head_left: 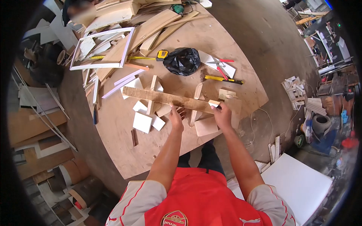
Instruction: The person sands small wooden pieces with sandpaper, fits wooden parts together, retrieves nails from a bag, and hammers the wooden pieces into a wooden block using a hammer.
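A long, rough brown wooden plank lies crosswise over two shorter wooden battens. My left hand is at its near edge around the middle, thumb against the wood and fingers curled partly beneath it. At the plank's right end, my right hand pinches a small white-faced wooden block; whether those fingers also grip the plank is hidden. Several white offcuts lie left of my left hand. A pale board piece sits below and left of my right hand.
Beyond the plank lie a black plastic bag, a yellow tape measure, red-handled pliers and a hammer. A white frame, stacked boards and a green drill occupy the far side. Another person is at far left.
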Available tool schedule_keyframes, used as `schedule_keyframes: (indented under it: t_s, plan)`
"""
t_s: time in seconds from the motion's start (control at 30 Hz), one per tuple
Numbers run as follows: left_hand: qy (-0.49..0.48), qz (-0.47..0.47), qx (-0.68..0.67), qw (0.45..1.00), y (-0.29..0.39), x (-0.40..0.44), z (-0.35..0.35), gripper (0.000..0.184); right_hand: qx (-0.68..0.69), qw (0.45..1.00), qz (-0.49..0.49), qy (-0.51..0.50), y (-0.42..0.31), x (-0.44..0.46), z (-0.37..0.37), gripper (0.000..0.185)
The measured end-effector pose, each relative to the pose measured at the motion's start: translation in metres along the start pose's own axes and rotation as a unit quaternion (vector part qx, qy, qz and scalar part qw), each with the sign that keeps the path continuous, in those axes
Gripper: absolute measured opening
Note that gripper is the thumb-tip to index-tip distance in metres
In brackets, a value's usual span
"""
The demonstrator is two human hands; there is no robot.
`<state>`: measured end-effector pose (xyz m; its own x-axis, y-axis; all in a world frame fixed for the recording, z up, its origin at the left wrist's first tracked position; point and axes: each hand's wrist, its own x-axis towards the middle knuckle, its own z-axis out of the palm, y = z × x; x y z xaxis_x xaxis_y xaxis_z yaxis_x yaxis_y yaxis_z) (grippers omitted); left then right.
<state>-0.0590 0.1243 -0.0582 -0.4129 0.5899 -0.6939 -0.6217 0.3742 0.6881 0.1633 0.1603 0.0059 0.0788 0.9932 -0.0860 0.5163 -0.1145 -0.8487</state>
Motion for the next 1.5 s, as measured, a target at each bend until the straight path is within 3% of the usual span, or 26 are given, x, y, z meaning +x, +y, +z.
schedule_keyframes:
  t_s: [0.17,0.3,0.47,0.8,0.97,1.07,1.1,1.2,1.3,1.4,1.43,1.47,1.5]
  plan:
    - [0.038,0.072,0.002,0.997,-0.005,-0.014,-0.011,0.045,-0.084,0.986,-0.12,-0.073,-0.059,0.004,0.025,0.022]
    - [0.066,0.223,-0.016,0.972,-0.01,-0.015,-0.016,0.028,-0.158,0.956,-0.213,-0.123,-0.091,0.018,0.068,0.025]
    - [0.106,0.264,0.062,0.957,0.014,-0.016,-0.016,0.034,-0.207,0.922,-0.238,-0.222,-0.103,0.044,0.126,0.026]
    - [0.132,0.367,0.124,0.913,0.018,-0.012,-0.002,0.031,-0.205,0.89,-0.306,-0.27,-0.088,0.059,0.141,0.024]
    - [0.133,0.313,0.093,0.936,0.032,-0.032,0.001,0.033,-0.198,0.889,-0.296,-0.287,-0.093,0.061,0.138,0.023]
    - [0.181,0.356,0.159,0.903,0.009,-0.024,-0.03,0.035,-0.196,0.897,-0.259,-0.301,-0.105,0.057,0.133,0.023]
    - [0.232,0.39,0.261,0.852,0.01,-0.03,-0.046,0.035,-0.194,0.9,-0.236,-0.311,-0.111,0.055,0.13,0.024]
    - [0.318,0.439,0.403,0.737,0.016,-0.037,-0.097,0.031,-0.14,0.912,-0.167,-0.348,-0.112,0.048,0.129,0.026]
    - [0.259,0.381,0.38,0.802,0.025,-0.037,-0.144,0.033,-0.07,0.924,-0.142,-0.349,-0.101,0.031,0.143,0.027]
    - [0.105,0.257,0.139,0.95,0.051,-0.049,-0.152,0.033,-0.017,0.925,-0.108,-0.364,-0.089,-0.008,0.161,0.023]
    - [0.043,0.251,0.062,0.965,0.045,-0.043,-0.155,0.035,-0.002,0.924,-0.091,-0.372,-0.093,-0.024,0.165,0.021]
    - [0.005,0.25,0.011,0.968,0.037,-0.039,-0.155,0.034,-0.036,0.922,-0.135,-0.361,-0.097,-0.039,0.166,0.023]
    - [-0.026,0.231,0.016,0.973,0.036,-0.04,-0.155,0.034,-0.088,0.919,-0.131,-0.362,-0.089,-0.049,0.175,0.023]
